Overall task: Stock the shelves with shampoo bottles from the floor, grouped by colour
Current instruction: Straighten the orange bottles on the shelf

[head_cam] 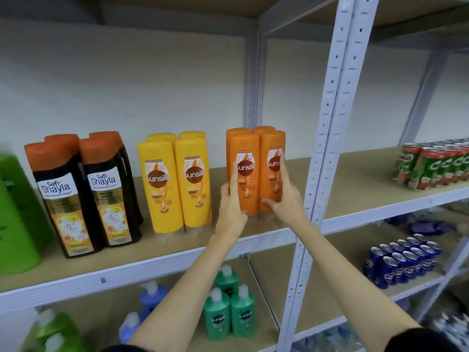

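**Kid:** On the middle shelf [177, 252], what do you see from the left?

**Helper:** First a green bottle [17, 214] at the edge. Next come the black bottles [83, 196] with brown caps, then the yellow bottles [175, 181], then the orange bottles [255, 171]. Each colour stands in its own bunch, a little apart from the next.

**Kid:** What are the hands doing?

**Helper:** The left hand [232, 201] lies flat on the front left orange bottle, fingers long and close together. The right hand [284, 191] presses the front right one, fingers spread a bit. Neither hand wraps around a bottle.

**Kid:** How do you do it well?

**Helper:** I think you push both sides gently together, so the four stand tight and straight with labels facing out. Push low, so they don't tip.

**Kid:** And further right?

**Helper:** Green cans [436, 166] sit well apart, past the post [327, 128]. Below are green pump bottles [228, 316] and blue cans [403, 260].
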`<state>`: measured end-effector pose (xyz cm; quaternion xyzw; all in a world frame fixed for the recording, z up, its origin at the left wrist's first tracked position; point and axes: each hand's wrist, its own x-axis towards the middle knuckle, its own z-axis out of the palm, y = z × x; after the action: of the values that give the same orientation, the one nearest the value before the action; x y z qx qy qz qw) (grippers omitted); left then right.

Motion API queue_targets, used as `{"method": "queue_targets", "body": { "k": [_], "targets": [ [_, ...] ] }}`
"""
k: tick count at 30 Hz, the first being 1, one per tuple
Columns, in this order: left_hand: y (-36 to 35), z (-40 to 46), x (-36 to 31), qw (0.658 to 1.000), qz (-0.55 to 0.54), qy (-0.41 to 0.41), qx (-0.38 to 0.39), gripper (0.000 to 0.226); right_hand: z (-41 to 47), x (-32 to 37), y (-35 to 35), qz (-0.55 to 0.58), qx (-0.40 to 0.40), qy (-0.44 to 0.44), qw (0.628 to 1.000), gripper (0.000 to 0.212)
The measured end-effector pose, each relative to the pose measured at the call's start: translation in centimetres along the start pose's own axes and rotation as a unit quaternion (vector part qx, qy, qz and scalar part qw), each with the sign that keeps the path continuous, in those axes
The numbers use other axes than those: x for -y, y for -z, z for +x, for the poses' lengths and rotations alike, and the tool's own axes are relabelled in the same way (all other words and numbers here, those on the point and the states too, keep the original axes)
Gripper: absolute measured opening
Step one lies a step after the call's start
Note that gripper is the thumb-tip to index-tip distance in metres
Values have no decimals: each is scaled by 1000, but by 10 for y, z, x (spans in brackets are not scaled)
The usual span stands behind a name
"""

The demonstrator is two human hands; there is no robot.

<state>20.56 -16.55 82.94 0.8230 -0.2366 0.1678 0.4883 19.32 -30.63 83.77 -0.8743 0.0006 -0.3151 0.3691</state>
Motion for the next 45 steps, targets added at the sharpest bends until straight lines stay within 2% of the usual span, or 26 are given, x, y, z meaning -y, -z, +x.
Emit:
{"method": "queue_targets", "body": {
  "k": [15, 25, 29, 34, 38, 45],
  "targets": [
    [-12, 10, -1, 1000, 5, 10, -20, 99, 9, -14, -1, 9, 16, 13, 1000, 102],
    [-16, 12, -1, 999, 16, 8, -32, 98, 11, -16, -1, 35, 26, 14, 999, 108],
    [-17, 13, 0, 999, -23, 10, -41, 100, 13, -14, -3, 82, 16, 4, 996, 112],
    [-17, 23, -1, 995, -64, 28, -65, 108, 19, -11, -1, 191, 29, -15, 981, 97],
    [-19, 27, 4, 995, -73, 30, -61, 102, 19, -14, -3, 197, 45, -2, 979, 87],
    [-19, 25, 8, 994, -81, 33, -63, 91, 16, -27, -9, 178, 46, 1, 983, 85]
  ]
}}
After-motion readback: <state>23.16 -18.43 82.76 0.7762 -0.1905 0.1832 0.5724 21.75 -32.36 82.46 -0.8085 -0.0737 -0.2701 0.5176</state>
